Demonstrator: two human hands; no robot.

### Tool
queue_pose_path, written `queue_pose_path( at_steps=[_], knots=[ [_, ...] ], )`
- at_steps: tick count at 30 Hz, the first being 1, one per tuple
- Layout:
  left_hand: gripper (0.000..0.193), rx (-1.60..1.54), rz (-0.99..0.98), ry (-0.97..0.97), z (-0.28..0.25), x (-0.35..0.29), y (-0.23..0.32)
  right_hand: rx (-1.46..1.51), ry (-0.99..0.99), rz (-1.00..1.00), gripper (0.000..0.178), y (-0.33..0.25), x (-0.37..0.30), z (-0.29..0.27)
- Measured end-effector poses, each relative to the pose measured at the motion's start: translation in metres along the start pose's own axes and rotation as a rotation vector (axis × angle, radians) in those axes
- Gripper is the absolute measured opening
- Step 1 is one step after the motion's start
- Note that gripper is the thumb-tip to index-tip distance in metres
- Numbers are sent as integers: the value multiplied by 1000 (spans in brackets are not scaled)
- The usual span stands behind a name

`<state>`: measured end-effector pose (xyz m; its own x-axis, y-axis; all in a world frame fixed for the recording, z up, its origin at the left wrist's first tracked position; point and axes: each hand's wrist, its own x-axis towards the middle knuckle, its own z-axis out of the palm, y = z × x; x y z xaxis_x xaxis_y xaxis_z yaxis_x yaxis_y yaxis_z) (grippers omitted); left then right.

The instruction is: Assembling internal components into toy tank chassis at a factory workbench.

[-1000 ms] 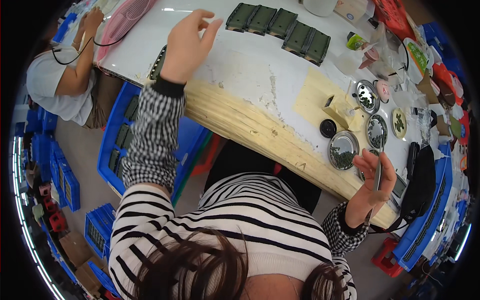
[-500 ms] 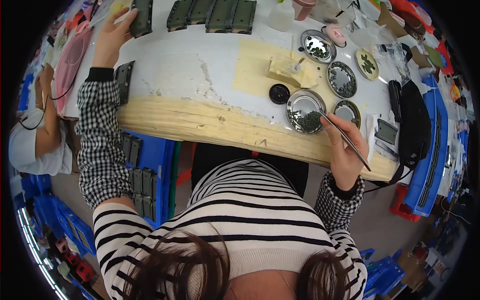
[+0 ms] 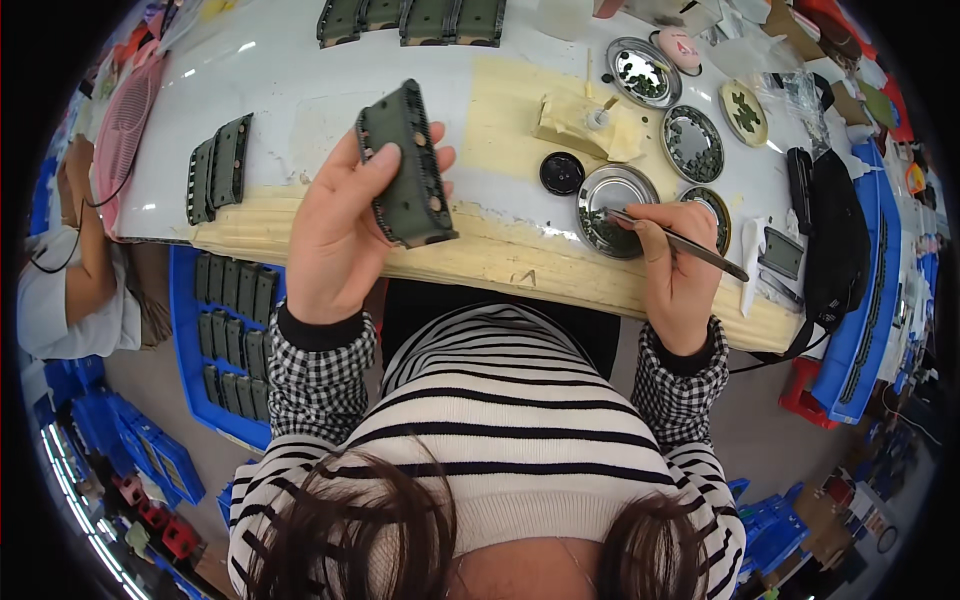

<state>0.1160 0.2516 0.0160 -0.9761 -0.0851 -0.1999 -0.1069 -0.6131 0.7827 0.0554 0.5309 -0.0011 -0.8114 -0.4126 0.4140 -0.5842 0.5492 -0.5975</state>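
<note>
Your left hand (image 3: 345,225) was closed around a dark green case (image 3: 405,165), the thumb laid across its face and the fingers behind it. The case was held up above the table (image 3: 270,100), tilted, with round spots showing along its right side. Your right hand (image 3: 683,265) was pinching tweezers (image 3: 708,256) between thumb and fingers; their rear end pointed right and toward you. The tips were at a steel dish (image 3: 628,180) of small dark green bits (image 3: 598,226); whether they gripped a bit, you could not be told from this view.

Just beside that dish lay a black cap (image 3: 561,173), with a yellow block (image 3: 580,127) beyond it. Further dishes stood to the right, beside a pale plate (image 3: 743,112) bearing green pieces. Two similar cases (image 3: 217,170) lay together near the table's left front edge, and a row of cases (image 3: 420,22) stood at the far side. A blue bin (image 3: 194,388) below the table held more cases.
</note>
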Motion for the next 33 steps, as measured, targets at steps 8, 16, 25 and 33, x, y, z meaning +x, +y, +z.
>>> queue_pose_path(
  at_steps=[8,16,25,33],
  knots=[
    [31,210,5,-85,15,-8,-26,3,3,-28,10,-3,3,1],
    [20,157,-79,-135,15,-12,-33,-10,1,-35,9,-2,4,3],
    [21,151,-92,-163,18,-15,-37,-19,11,-48,9,-4,4,3],
    [21,139,-127,-175,20,-17,-34,37,15,-20,12,-1,2,2]
  ],
)
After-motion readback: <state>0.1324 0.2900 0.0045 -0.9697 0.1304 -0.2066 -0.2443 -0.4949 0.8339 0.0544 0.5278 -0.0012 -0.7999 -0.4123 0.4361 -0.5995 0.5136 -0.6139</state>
